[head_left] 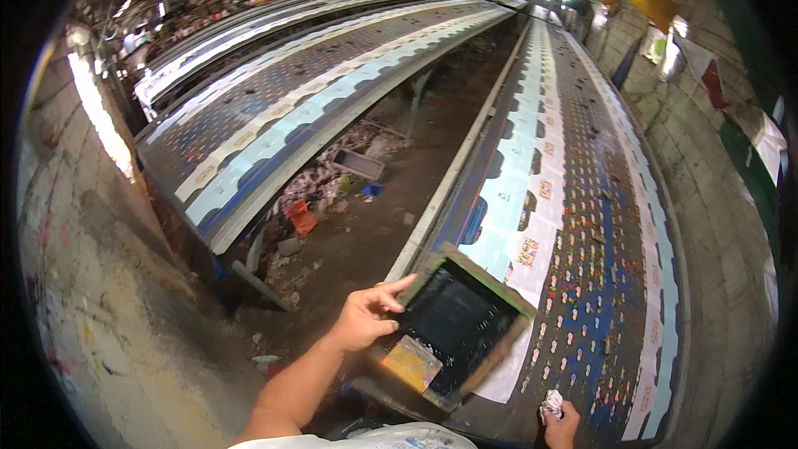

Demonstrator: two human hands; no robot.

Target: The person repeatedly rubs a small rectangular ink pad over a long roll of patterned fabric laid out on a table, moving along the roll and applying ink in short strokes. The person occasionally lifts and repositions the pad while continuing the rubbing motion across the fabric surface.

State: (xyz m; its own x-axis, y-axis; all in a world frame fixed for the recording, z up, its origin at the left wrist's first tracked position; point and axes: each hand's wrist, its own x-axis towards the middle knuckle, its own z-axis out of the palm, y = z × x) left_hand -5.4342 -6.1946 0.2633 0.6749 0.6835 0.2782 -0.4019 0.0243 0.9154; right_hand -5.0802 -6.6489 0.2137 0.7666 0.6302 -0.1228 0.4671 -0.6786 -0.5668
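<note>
A wooden-edged frame (461,318), its inside coated in wet-looking black, sits tilted at the near left corner of the right-hand table. My left hand (366,316) is at its left edge, thumb and fingers closed about the rim. In the frame's near corner lies a yellow block (413,363) with worn, stained sides. At the near end of the table, my right hand (563,426) is closed around a crumpled white cloth (552,403). Beneath and beyond the frame run pale blue and white printed fabric pieces (509,237).
The long right-hand table (611,283) bears rows of small colourful prints. A similar long table (249,129) stands to the left across a dirt aisle (366,233). Under it lie a grey crate (359,164) and an orange scrap (302,217). Block walls (715,224) flank both sides.
</note>
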